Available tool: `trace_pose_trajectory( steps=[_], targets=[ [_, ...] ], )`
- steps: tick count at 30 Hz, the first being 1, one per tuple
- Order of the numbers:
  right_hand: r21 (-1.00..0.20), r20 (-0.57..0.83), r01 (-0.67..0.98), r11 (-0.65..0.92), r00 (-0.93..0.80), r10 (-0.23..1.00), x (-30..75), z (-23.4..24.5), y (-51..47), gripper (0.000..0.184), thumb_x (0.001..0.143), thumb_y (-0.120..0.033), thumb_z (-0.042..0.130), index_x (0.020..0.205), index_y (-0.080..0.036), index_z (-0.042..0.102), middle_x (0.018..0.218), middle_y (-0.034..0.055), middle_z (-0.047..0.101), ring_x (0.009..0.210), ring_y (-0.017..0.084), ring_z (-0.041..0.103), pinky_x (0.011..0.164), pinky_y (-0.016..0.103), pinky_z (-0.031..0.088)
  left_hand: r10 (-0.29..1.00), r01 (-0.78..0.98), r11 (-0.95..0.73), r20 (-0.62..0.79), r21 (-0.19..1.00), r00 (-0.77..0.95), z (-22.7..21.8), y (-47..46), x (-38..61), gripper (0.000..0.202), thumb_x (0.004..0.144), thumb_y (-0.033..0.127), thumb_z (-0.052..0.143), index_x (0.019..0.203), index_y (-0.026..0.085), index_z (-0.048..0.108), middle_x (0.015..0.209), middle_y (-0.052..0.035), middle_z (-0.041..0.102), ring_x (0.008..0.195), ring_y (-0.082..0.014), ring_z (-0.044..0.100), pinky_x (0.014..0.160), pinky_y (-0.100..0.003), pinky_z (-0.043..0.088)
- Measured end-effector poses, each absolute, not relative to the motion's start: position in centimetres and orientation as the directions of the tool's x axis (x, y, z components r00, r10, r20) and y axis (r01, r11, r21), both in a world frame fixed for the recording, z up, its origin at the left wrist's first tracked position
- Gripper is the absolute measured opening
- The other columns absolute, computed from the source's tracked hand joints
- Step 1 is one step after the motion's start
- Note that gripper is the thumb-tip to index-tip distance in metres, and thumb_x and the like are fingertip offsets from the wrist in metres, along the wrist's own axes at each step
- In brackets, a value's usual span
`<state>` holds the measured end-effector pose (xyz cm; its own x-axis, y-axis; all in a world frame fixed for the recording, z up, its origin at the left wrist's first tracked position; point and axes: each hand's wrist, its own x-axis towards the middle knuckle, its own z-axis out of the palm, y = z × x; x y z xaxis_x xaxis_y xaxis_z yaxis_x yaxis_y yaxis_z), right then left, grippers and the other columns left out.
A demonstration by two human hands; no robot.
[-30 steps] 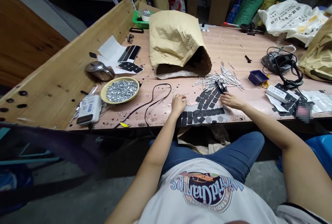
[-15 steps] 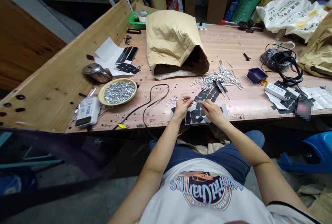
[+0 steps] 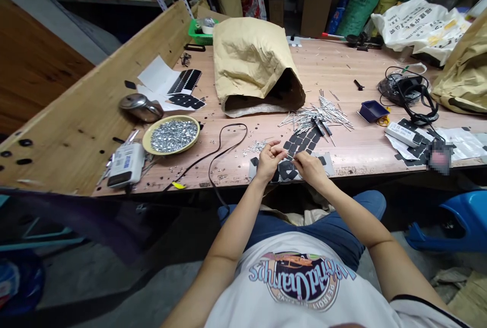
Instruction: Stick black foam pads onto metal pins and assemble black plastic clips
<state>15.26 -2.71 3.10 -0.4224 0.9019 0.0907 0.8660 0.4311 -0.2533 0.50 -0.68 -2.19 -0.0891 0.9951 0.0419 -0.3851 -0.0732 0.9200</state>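
Workbench [image 3: 331, 64], left to right

At left, bowl [image 3: 171, 153] in front of paper sheets [image 3: 154, 72]; mid-bench, paper sack [image 3: 251, 59] behind and left of piled rods [image 3: 321, 112]; near front edge, pads [image 3: 299, 143] under left hand [image 3: 269, 160] and right hand [image 3: 309, 167], single rod [image 3: 291, 158] between; at right, tray [image 3: 375, 114], then headgear [image 3: 423, 111]

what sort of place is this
Probably a small workshop: a workbench bears a pile of thin rods and a bowl heaped with small shiny pieces.
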Motion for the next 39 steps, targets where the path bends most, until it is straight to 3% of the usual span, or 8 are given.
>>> trace_pose_trajectory(
  steps=[6,13,18,20,26,30,35,39],
  targets=[
    [-0.283,0.062,0.854,0.437,-0.438,0.897,15.8,3.0,-2.7,0.029,0.095,-0.031,0.038,0.084,-0.018,0.061,0.084,0.0068,0.065,0.073,0.015,0.059,0.06,0.023,0.035,0.995,-0.317,-0.097,0.086,0.944,-0.047,-1.9,-1.0,0.5,0.053,0.059,0.03,0.077,0.104,0.017,0.053,0.067,0.0037,0.064,0.064,-0.0101,0.063,0.069,-0.026,0.051],
    [-0.485,0.058,0.786,0.384,-0.409,0.911,16.1,2.8,-2.8,0.024,0.093,-0.031,0.042,0.084,-0.02,0.061,0.078,0.0035,0.065,0.069,0.015,0.059,0.062,0.023,0.039,0.993,-0.278,-0.117,0.118,0.953,-0.011,-2.1,-1.3,0.8,0.051,0.063,0.029,0.076,0.108,0.018,0.054,0.066,0.0031,0.063,0.064,-0.0099,0.061,0.065,-0.024,0.05],
    [-0.685,0.056,0.62,0.383,-0.479,0.876,17.5,2.3,-3.4,0.034,0.089,-0.036,0.048,0.117,-0.021,0.058,0.086,0.0031,0.065,0.068,0.013,0.059,0.067,0.025,0.047,0.997,-0.315,-0.069,0.075,0.947,0.006,-2.9,-1.4,1.1,0.051,0.066,0.03,0.074,0.111,0.017,0.053,0.065,0.004,0.06,0.059,-0.0079,0.056,0.06,-0.022,0.047],
    [-0.717,0.048,0.591,0.369,-0.486,0.873,18.8,1.5,-3.8,0.035,0.09,-0.035,0.044,0.12,-0.022,0.059,0.091,0.0041,0.063,0.065,0.012,0.057,0.066,0.026,0.049,0.999,-0.303,-0.038,0.048,0.952,0.024,-3.4,-1.5,1.3,0.051,0.066,0.028,0.074,0.112,0.018,0.053,0.066,0.0038,0.059,0.059,-0.0082,0.056,0.06,-0.022,0.047],
    [-0.553,0.07,0.829,0.086,-0.056,0.996,21.2,-2.3,-5.0,0.033,0.087,-0.022,0.042,0.105,-0.016,0.068,0.088,0.0082,0.051,0.068,0.016,0.056,0.07,0.032,0.052,0.996,-0.194,0.003,-0.021,0.981,-0.091,-4.5,-1.4,1.7,0.048,0.069,0.025,0.071,0.113,0.019,0.053,0.086,-0.002,0.061,0.073,-0.01,0.058,0.062,-0.021,0.047],
    [-0.545,0.057,0.822,0.166,-0.161,0.985,20.1,-3.9,-5.6,0.029,0.087,-0.021,0.044,0.1,-0.019,0.07,0.086,0.0062,0.049,0.07,0.015,0.055,0.075,0.031,0.051,0.983,-0.156,-0.02,-0.009,0.988,-0.181,-4.5,-1.1,1.2,0.039,0.072,0.028,0.067,0.108,0.018,0.054,0.081,-0.0012,0.06,0.074,-0.0111,0.059,0.065,-0.022,0.048],
    [-0.513,0.081,0.858,-0.008,0.058,0.995,19.9,-3.9,-5.4,0.033,0.088,-0.019,0.04,0.101,-0.016,0.07,0.086,0.0072,0.046,0.065,0.015,0.053,0.071,0.032,0.051,0.965,-0.137,-0.041,0.004,0.99,-0.262,-3.9,-1.2,0.6,0.035,0.073,0.028,0.065,0.105,0.016,0.055,0.078,-0.0014,0.06,0.073,-0.0115,0.059,0.063,-0.022,0.047],
    [-0.536,0.024,0.836,0.115,-0.121,0.992,19.9,-4.0,-5.4,0.029,0.087,-0.021,0.045,0.1,-0.019,0.07,0.086,0.0058,0.047,0.066,0.014,0.052,0.072,0.03,0.05,0.967,-0.109,-0.052,0.023,0.993,-0.253,-3.4,-1.5,0.6,0.034,0.074,0.028,0.064,0.104,0.015,0.055,0.078,-0.0015,0.06,0.074,-0.0116,0.059,0.065,-0.022,0.046]
  ],
)
